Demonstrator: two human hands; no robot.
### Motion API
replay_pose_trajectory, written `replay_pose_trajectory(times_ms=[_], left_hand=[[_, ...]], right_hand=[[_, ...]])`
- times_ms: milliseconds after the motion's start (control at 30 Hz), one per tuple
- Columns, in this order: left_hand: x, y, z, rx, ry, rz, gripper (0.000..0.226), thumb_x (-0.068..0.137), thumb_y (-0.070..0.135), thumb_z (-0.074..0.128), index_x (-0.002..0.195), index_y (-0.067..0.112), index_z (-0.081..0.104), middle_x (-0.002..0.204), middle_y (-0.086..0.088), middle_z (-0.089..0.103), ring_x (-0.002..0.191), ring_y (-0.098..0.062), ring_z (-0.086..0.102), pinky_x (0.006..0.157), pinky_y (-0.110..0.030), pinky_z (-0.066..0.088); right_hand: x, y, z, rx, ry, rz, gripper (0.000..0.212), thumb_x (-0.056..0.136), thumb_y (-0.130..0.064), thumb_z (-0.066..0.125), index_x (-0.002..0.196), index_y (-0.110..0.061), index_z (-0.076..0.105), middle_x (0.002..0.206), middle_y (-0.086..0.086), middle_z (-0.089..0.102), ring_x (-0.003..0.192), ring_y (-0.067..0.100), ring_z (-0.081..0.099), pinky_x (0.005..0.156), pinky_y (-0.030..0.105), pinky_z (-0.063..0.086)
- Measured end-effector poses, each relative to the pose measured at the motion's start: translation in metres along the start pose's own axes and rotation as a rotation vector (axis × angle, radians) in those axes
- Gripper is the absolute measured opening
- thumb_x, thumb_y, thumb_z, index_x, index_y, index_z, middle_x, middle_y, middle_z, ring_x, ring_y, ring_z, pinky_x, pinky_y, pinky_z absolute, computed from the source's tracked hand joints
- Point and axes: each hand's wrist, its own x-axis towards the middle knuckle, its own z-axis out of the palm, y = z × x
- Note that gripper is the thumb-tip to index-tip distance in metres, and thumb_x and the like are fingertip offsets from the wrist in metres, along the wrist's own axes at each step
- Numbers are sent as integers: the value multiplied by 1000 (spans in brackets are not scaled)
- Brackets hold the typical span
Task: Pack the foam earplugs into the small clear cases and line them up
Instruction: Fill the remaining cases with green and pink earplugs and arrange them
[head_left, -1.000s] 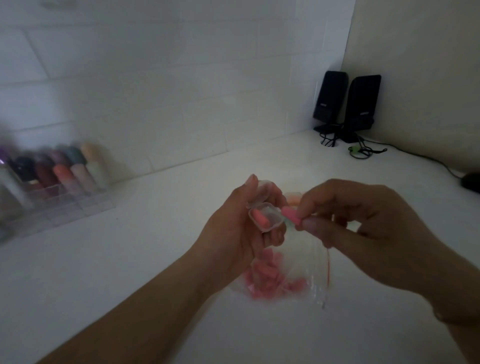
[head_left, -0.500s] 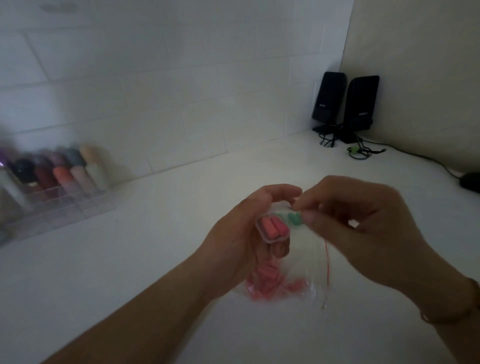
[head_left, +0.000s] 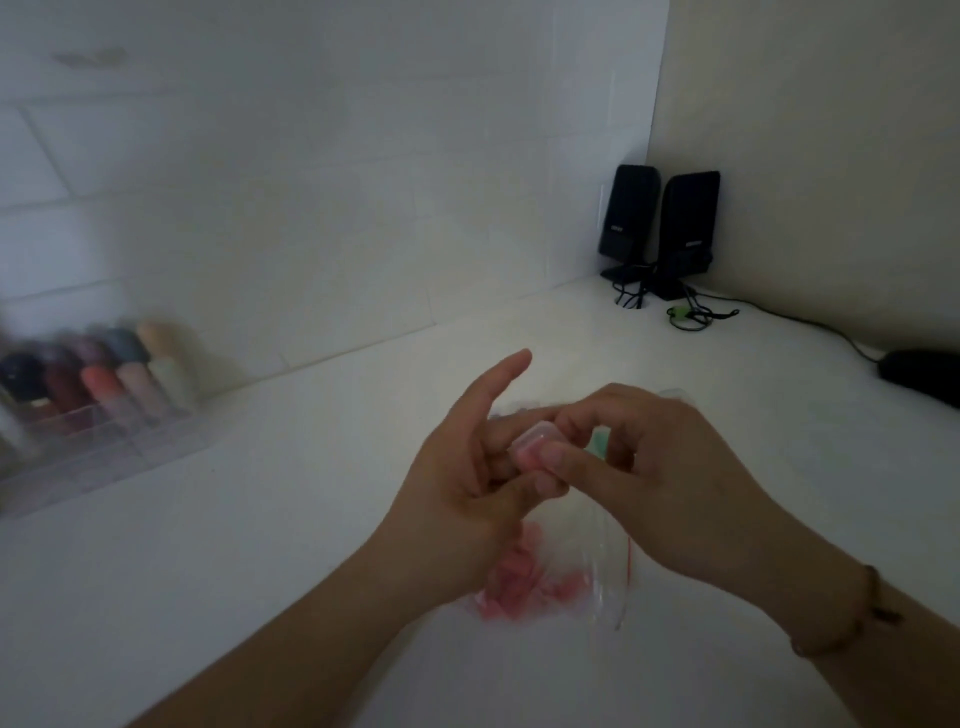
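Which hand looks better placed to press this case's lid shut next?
Right. The right hand has its thumb and fingertips pinched on top of the small clear case, while the left hand cradles it from beneath, index finger lifted clear.

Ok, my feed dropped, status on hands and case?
Left hand and right hand both grip the small clear case. Pink earplugs inside. Nothing blocking.
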Motion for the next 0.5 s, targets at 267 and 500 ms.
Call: replay_pose_trajectory(times_ms=[267,500], left_hand=[[-10,5,5,660,-221,158,90,70,58,73,144,47,23,139,37,38,131,7,39,104,-22,41],[-12,-14,13,1133,-416,416,66,73,67,65,128,32,55,134,13,54,118,-7,54,104,-29,35]], right_hand=[[15,25,-56,219,163,198,35,69,-58,63,86,-29,74,70,-21,69,44,-2,47,45,10,37],[24,104,-70,-296,29,495,28,76,-46,75,78,-26,56,83,-3,68,74,12,59,64,28,45]])
